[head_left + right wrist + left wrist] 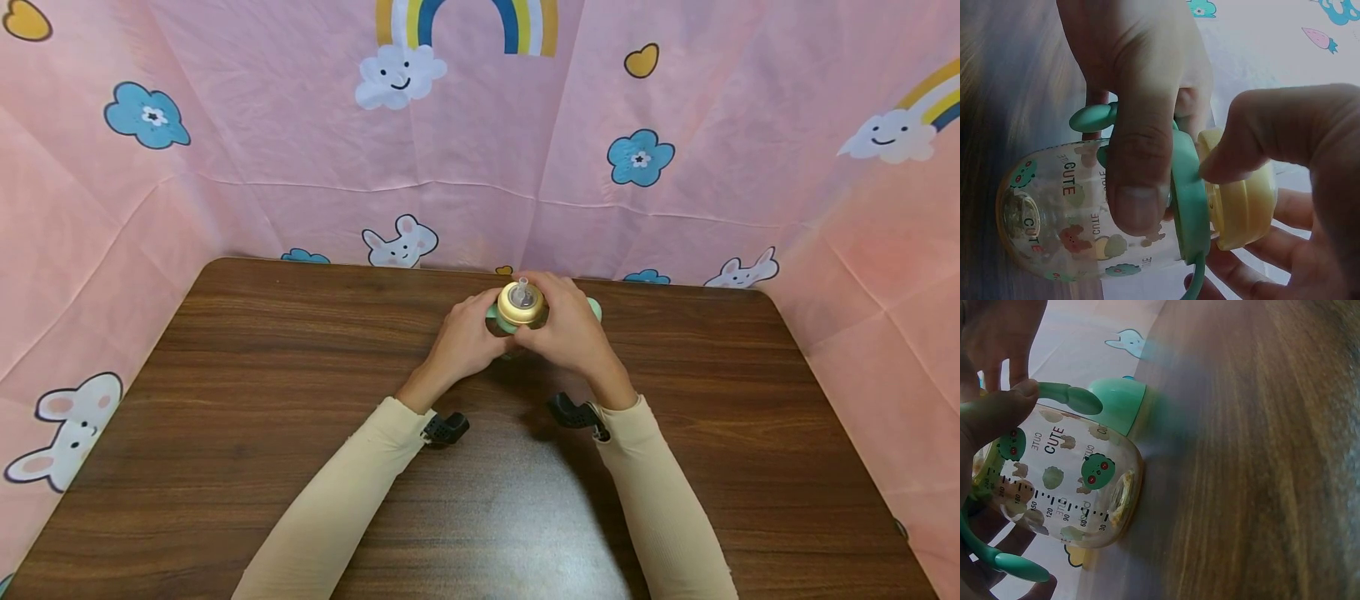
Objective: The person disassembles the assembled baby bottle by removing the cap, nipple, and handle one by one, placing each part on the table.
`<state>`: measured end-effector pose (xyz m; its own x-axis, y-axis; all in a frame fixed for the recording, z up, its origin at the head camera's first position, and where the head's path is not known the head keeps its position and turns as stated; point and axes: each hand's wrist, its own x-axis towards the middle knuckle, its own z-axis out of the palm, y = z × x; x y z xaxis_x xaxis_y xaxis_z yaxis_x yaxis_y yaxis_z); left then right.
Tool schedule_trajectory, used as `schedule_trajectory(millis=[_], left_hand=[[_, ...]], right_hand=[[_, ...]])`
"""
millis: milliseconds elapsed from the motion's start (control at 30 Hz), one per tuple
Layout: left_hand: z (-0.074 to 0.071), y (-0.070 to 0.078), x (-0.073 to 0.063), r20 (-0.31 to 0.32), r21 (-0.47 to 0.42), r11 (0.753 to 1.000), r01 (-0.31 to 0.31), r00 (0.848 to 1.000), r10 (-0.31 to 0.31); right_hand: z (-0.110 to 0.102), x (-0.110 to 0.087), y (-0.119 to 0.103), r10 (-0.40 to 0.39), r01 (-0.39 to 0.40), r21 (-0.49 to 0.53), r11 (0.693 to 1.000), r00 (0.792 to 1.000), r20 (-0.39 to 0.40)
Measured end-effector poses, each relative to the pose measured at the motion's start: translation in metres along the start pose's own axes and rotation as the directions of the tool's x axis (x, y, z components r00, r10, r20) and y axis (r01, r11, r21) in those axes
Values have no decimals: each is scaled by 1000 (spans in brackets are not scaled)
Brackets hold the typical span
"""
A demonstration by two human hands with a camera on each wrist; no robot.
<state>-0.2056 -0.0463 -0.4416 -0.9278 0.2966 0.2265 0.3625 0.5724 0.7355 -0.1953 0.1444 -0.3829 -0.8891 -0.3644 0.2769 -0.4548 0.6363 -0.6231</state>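
A clear baby bottle point(1066, 481) printed with small green figures and the word CUTE stands upright near the back of the table. A green ring with two handles point(1191, 187) sits round its neck. Above that is a yellow collar point(1244, 206), with a clear teat point(522, 293) on top. My left hand point(468, 337) grips the bottle at its upper body and handle ring, thumb lying across the front. My right hand point(566, 329) holds the yellow collar between thumb and fingers. In the right wrist view a narrow gap shows between collar and green ring.
A green dome-shaped cap point(1116, 403) stands on the table just beyond the bottle, partly behind my right hand in the head view. The brown wooden table point(262, 375) meets a pink patterned cloth point(480, 142) at its back and sides.
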Motion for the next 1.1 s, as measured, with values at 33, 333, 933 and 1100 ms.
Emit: schedule_trajectory(millis=[33,333,933,1100], left_hand=[[0,0,0,0,1,1000,1,1000,-1],[-1,0,0,-17,0,999,-33,999,33],[-1,2,0,-12,22,1000,-23,1000,23],[-1,1,0,-11,18,1000,-15,1000,15]], right_hand=[[0,0,0,1,-1,0,1000,1000,5],[-1,1,0,-6,6,9,1000,1000,19],[14,-1,2,47,-61,-126,990,993,-109],[15,-1,3,49,-67,-138,988,991,-126]])
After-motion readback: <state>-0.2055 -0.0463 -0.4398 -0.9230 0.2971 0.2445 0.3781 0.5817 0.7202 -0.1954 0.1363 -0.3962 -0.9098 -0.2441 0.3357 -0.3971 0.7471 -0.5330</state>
